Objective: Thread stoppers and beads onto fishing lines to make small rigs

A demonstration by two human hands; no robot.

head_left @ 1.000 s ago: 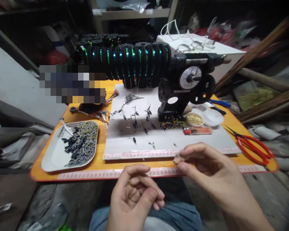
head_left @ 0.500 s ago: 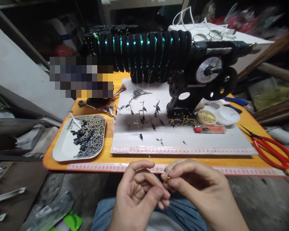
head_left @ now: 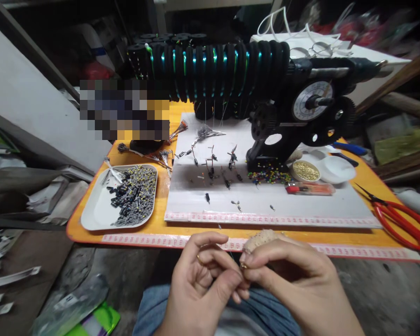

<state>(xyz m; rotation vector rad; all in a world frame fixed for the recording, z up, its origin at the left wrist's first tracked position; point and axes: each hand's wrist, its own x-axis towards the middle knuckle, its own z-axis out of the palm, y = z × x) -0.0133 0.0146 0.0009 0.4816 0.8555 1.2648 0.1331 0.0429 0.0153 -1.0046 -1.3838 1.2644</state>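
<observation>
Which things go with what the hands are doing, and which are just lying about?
Probably part of it:
tiny gold-coloured piece, pinched in the right hand
dish of gold-coloured bits

Probably just lying about:
eyeglasses on the white box
green packet on the floor
red-handled scissors, untouched

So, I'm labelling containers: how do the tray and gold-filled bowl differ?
The tray is rectangular with rounded corners; the bowl is round. The tray is larger than the bowl. The tray holds mostly grey and black pieces; the bowl, golden pieces. Both hold many small items.
</observation>
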